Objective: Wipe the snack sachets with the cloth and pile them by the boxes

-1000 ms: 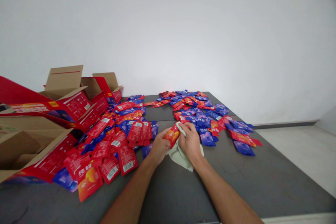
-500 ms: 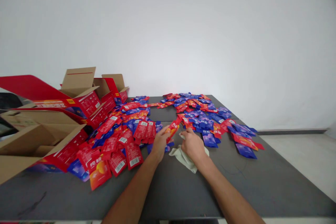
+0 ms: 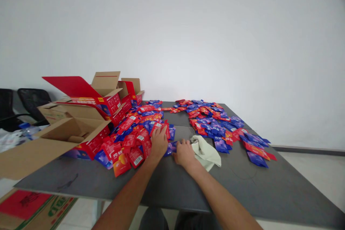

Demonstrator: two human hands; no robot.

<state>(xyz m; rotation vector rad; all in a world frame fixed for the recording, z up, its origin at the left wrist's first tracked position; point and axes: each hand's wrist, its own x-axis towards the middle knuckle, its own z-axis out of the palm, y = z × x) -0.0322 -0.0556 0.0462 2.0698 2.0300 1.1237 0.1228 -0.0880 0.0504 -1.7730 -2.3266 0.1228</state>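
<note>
My left hand (image 3: 159,143) lies over the red packets (image 3: 142,136) on the left pile, fingers stretched and apart on top of a red sachet. Close by on its right, my right hand (image 3: 184,153) has its fingers curled on the end of a blue sachet (image 3: 170,148), which lies flat on the dark table. A pale green cloth (image 3: 207,152) sits crumpled just right of my right hand. The undersides of both hands are hidden.
Open red cartons (image 3: 94,145) with brown flaps line the left side. More red and blue sachets (image 3: 212,125) spread along the right and back of the table (image 3: 242,190). Chairs (image 3: 33,102) stand at far left, and a cardboard box (image 3: 35,208) is below the table's edge.
My left hand has brought the red-orange sachet to the left pile and its fingers have opened. My right hand has left the cloth and moved left onto a blue sachet. The view has turned left.
</note>
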